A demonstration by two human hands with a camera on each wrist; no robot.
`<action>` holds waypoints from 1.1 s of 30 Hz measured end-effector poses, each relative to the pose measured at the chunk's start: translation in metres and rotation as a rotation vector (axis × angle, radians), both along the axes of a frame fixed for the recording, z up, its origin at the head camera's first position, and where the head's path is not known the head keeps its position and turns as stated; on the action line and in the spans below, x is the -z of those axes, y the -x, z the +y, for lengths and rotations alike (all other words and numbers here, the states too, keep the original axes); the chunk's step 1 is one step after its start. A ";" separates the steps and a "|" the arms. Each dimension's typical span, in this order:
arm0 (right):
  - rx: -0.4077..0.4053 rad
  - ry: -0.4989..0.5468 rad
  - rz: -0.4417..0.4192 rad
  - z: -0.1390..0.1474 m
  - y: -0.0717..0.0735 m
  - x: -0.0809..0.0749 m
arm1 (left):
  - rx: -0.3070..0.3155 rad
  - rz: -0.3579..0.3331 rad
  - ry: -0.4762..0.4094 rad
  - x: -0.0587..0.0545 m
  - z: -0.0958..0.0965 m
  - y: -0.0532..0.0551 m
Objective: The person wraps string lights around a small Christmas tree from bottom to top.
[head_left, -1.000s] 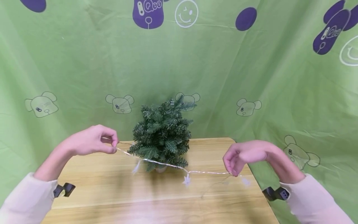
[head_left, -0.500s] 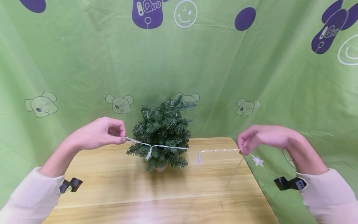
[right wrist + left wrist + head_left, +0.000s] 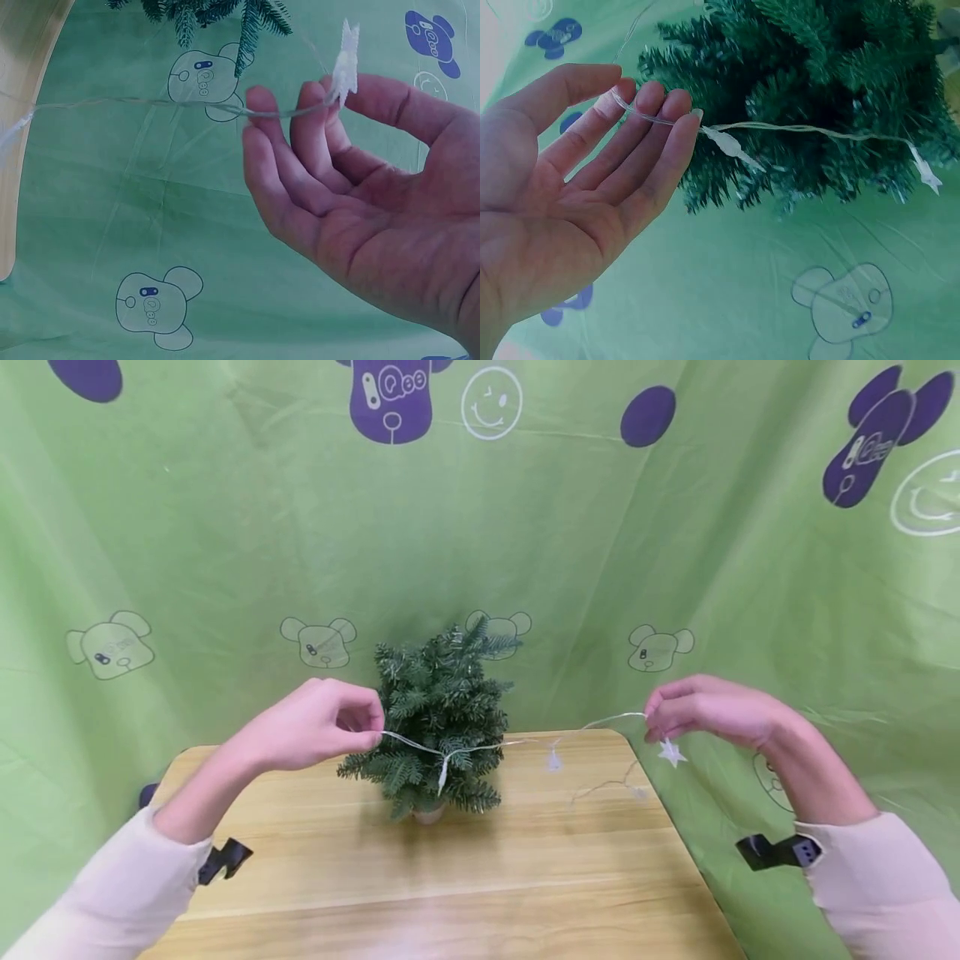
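A string of clear star lights [image 3: 478, 748] sags between the two hands, in front of a small artificial Christmas tree [image 3: 442, 718]. At the tree's left side, the left hand [image 3: 322, 727] pinches the wire between thumb and fingertips. Out to the right of the tree, the right hand [image 3: 708, 710] pinches another stretch, with a star [image 3: 671, 752] hanging just below its fingers. Close up in the left wrist view, a star [image 3: 731, 146] dangles beside the fingertips. The right wrist view has a star [image 3: 346, 67] near the thumb. A loose tail of wire droops below the right hand.
The tree stands in a small pale pot [image 3: 430, 813] on a wooden table [image 3: 420, 893]. Green printed cloth [image 3: 225, 527] hangs behind and beside the table. The table's right edge runs beneath the right forearm.
Both hands have risen, carrying the light string up from below the tree's middle. The left hand has moved right toward the tree; the right hand has moved outward to the right.
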State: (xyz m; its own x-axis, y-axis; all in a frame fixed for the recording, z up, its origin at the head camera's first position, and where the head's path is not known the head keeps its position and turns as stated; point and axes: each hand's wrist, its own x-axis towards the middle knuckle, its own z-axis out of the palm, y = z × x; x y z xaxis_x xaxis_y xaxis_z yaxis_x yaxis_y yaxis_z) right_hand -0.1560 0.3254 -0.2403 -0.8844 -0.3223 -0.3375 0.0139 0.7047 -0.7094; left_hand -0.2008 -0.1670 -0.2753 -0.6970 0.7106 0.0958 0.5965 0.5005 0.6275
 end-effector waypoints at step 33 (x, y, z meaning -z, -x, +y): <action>0.238 0.133 0.136 0.001 0.006 0.012 | -0.031 0.080 0.098 0.043 0.061 -0.002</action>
